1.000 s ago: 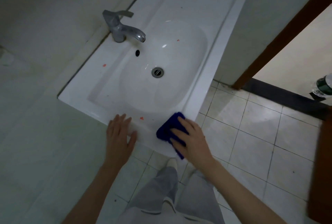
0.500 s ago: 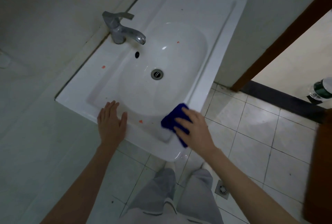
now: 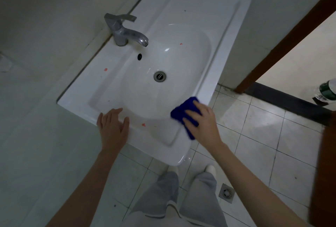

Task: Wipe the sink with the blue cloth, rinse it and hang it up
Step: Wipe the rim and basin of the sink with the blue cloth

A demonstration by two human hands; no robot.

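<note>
- Since half a second ago, our right hand [image 3: 203,123] has slid the blue cloth [image 3: 181,111] along the front rim of the sink [image 3: 181,8] to its front right corner.
- Its fingers lie fairly straight, pressing the cloth onto the rim.
- Our left hand [image 3: 113,128] rests flat on the sink's front rim, holding nothing.
- An orange speck [image 3: 143,125] marks the rim between our hands.

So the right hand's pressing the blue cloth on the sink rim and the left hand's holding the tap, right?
No. The head view shows the left hand flat on the front rim of the sink, clear of the tap. The right hand does press the cloth on the rim.
</note>
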